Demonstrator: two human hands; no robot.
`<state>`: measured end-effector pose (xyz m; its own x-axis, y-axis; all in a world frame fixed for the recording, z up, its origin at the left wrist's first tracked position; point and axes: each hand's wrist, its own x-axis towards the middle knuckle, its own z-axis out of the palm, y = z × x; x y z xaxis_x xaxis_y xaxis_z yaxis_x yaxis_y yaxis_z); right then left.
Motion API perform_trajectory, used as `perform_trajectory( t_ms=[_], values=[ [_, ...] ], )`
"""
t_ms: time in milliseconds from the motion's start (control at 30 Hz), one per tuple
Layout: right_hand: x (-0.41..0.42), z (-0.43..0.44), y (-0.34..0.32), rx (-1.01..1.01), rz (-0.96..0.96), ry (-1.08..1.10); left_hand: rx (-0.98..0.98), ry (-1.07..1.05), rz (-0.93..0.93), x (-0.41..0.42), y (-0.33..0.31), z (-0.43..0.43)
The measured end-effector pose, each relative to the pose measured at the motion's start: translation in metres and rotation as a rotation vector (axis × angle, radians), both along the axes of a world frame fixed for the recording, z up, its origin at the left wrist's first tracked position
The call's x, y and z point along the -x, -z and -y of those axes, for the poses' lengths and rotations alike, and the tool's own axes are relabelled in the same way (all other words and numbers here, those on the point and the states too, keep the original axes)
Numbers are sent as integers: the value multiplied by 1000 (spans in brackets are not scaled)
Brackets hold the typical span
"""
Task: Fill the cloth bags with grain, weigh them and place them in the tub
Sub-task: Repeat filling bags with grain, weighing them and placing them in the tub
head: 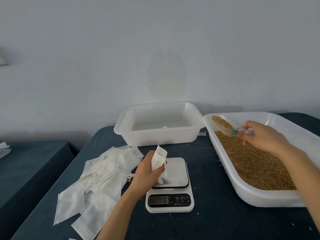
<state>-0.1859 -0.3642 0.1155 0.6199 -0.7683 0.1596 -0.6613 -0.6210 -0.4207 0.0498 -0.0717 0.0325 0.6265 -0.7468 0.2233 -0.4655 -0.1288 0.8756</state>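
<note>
I am watching the left grip [147,170] wrapping its fingers round an empty white cloth bag [159,157]. It is holding the bag upright, mouth upward, over the left edge of the scale [170,185]. The bag's lower end is hanging down to the weighing plate, though I cannot tell whether it is touching. The display [158,200] is showing digits too blurred for me to read.

The right grip [263,137] is pinching the handle of a clear scoop [226,126]. The scoop is carrying grain [222,122] and pointing left over the far corner of the white tray [259,199]. More of it is lying spread across that tray, which is sitting at the right of the counter [216,220].

The white tub [161,137] is standing behind the scale, just beside the tray, with a small white corner of something showing inside it. A loose pile of flat bags [98,181] is lying left of the scale, and stray kernels are dotting the dark blue counter.
</note>
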Motion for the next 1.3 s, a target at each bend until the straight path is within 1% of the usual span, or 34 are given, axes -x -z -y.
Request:
perform_trajectory(
  t_ms=[133, 233, 333, 467, 733, 933, 1133, 1300],
  values=[
    [-6, -31, -19, 163, -21, -159, -23, -16, 18, -2, 0, 1],
    [-16, -53, -26, 167, -1, -287, -46, -26, 27, -3, 1, 2],
    [-27, -69, -27, 178, -22, -386, -52, -29, 40, -4, 2, 1],
    [-36, -79, -29, 266, -67, -477, -36, -29, 55, -3, 3, -1],
    [-45, -85, -45, 541, -128, -526, -32, 46, 81, 5, -1, 0],
    [-50, -94, -65, 767, -213, -560, -13, 97, 34, 17, -7, 1],
    [-54, -101, -73, 835, -229, -565, -6, 127, -7, 23, -9, 2],
    [-52, -105, -76, 850, -200, -569, 18, 144, -36, 25, -8, 1]
  ],
)
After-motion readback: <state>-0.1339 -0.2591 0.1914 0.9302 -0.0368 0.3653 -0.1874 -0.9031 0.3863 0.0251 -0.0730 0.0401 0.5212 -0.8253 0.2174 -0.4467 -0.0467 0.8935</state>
